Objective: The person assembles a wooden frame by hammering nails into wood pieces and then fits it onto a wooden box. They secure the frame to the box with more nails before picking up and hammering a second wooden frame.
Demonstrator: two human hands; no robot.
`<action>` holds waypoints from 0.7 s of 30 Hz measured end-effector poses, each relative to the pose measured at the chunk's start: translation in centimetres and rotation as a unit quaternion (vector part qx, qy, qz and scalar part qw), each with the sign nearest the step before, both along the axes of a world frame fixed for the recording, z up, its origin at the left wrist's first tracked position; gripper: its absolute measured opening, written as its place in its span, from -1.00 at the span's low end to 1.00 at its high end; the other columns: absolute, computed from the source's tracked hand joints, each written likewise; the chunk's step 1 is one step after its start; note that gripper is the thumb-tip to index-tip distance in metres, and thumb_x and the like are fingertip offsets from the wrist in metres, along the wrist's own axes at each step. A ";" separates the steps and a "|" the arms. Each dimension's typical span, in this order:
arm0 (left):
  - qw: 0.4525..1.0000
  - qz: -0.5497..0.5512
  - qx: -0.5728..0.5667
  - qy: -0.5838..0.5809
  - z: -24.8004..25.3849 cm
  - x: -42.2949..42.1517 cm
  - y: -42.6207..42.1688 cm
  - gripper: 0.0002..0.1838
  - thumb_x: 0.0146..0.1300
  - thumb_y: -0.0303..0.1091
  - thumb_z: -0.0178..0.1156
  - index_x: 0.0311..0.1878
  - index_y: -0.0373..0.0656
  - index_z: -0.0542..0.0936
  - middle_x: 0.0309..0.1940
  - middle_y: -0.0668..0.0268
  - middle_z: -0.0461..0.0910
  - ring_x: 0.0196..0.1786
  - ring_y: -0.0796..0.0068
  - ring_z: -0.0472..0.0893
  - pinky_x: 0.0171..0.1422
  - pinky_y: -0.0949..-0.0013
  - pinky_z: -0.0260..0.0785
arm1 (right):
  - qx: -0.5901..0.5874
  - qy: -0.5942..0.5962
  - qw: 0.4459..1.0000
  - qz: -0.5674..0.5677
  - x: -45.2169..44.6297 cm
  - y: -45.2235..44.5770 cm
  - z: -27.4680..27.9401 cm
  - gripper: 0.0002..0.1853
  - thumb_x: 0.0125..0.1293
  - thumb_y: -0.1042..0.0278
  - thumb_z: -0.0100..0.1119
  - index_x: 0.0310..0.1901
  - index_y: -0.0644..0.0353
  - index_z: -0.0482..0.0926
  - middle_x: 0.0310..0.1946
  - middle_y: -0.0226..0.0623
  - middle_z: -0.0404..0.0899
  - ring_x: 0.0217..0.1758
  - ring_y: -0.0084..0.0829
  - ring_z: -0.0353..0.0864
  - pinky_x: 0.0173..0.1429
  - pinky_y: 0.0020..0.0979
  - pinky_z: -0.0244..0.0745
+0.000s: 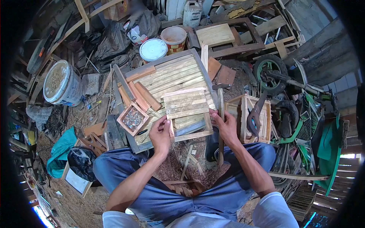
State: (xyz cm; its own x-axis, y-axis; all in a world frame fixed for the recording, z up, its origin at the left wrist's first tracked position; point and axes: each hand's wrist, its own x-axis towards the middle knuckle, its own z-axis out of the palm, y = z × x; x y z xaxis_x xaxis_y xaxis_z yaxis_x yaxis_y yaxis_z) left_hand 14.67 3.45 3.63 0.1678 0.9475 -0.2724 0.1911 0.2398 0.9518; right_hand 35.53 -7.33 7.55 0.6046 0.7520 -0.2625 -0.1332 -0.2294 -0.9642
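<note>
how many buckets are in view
3 clearly: a nearly full bucket at far left, a pale-topped bucket beyond the slatted board, and an open bucket just right of that one. A labelled container may be a fourth; clutter could hide more.

This looks like a woodworking workshop: hammer, handsaw, wood offcuts, shavings-strewn floor.

A white jug stood beyond an open tub and a lidded bucket. Leftward, a filled pail stood well apart from a green sheet; rightward, a green-rimmed wheel showed.
</note>
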 end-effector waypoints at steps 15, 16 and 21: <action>1.000 0.011 0.003 -0.025 0.0 0.3 0.1 -0.64 0.28 -0.36 0.35 0.11 -0.28 0.62 -0.24 0.34 0.63 -0.26 0.61 0.55 -0.12 0.50 0.45 | 0.010 0.016 1.000 -0.019 0.1 0.1 -0.4 -0.73 0.47 0.32 0.15 0.03 0.35 0.56 0.02 -0.25 0.68 -0.02 -0.55 0.63 0.04 -0.46 0.54; 1.000 0.010 0.005 -0.019 0.0 0.2 0.1 -0.64 0.28 -0.36 0.35 0.11 -0.28 0.62 -0.24 0.34 0.63 -0.27 0.62 0.55 -0.12 0.50 0.45 | 0.007 0.017 1.000 -0.019 0.1 0.0 -0.5 -0.73 0.47 0.31 0.15 0.02 0.35 0.56 0.03 -0.25 0.68 -0.01 -0.55 0.63 0.05 -0.46 0.55; 1.000 0.015 0.006 -0.017 0.0 0.4 0.1 -0.68 0.29 -0.36 0.35 0.07 -0.29 0.65 -0.26 0.37 0.61 -0.28 0.65 0.53 -0.15 0.52 0.43 | -0.006 0.000 1.000 -0.005 0.3 -0.1 -0.8 -0.76 0.47 0.33 0.15 -0.02 0.35 0.56 0.02 -0.26 0.68 -0.03 -0.55 0.63 0.03 -0.47 0.54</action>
